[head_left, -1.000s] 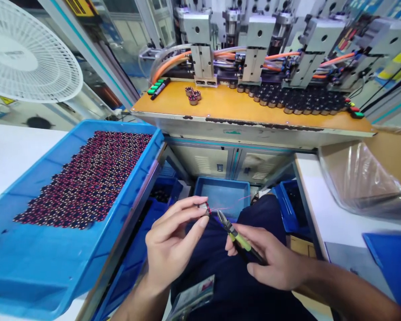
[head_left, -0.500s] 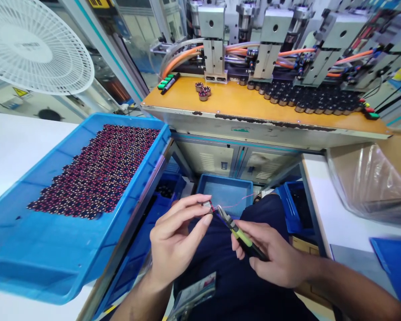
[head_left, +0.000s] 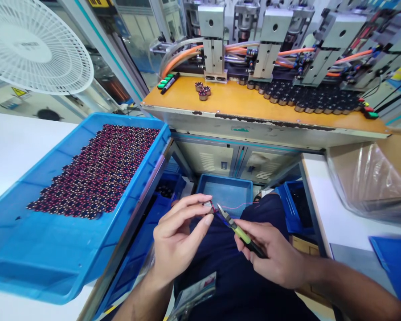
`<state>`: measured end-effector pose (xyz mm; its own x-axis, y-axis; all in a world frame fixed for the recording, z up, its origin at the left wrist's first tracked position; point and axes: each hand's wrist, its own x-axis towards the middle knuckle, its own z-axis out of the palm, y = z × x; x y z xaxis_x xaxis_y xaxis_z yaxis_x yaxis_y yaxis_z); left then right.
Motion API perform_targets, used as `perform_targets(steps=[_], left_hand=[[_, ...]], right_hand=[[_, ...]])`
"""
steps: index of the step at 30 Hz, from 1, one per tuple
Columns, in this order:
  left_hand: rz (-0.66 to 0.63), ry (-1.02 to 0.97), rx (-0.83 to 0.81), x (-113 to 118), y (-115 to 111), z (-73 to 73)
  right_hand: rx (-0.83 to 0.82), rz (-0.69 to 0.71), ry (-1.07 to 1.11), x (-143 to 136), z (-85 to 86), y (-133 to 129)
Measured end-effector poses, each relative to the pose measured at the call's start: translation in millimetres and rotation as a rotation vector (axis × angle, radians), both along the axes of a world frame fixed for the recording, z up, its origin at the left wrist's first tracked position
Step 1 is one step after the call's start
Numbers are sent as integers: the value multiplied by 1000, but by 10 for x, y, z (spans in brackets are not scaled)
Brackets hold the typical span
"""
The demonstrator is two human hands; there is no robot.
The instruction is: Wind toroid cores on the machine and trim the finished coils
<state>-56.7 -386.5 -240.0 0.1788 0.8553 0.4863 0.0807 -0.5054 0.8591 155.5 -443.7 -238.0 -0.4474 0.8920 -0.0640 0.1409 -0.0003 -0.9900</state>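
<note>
Between the thumb and fingertips of my left hand is a small wound motor stator, silver on its outer side with dark red inside. A thin pinkish wire trails from near it to the right. My right hand is wrapped round the yellow-green and black handles of cutting pliers. The plier jaws point up and left, close beside the stator; whether they touch it or the wire I cannot tell.
To the left, a blue tray holds rows of stators. Ahead, an orange bench carries several loose stators, dark-topped parts, green-capped markers and a machine. Below lies a blue bin; a plastic-wrapped box stands at right.
The plier handles have come closer together as my right hand closed round them. The wire has shifted and lies straighter to the right. My left hand has moved very slightly right.
</note>
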Motion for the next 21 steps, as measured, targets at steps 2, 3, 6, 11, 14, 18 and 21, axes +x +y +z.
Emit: perform_targets(steps=[2, 3, 6, 11, 14, 18, 21], left_hand=[[-23, 2, 37, -8, 20, -26], [-32, -5, 64, -12, 32, -41], [-72, -98, 111, -19, 68, -82], [-130, -232, 95, -12, 74, -101], [-130, -232, 110, -13, 53, -110], [-144, -224, 125, -32, 28, -125], [-144, -212, 126, -47, 16, -130]], right_hand=[[-20, -31, 3, 10, 19, -7], [-17, -41, 16, 23, 26, -15], [5, -12, 97, 88, 46, -58], [39, 54, 136, 177, 104, -129], [54, 70, 126, 175, 140, -133], [52, 67, 121, 145, 158, -111], [41, 64, 119, 117, 163, -90]])
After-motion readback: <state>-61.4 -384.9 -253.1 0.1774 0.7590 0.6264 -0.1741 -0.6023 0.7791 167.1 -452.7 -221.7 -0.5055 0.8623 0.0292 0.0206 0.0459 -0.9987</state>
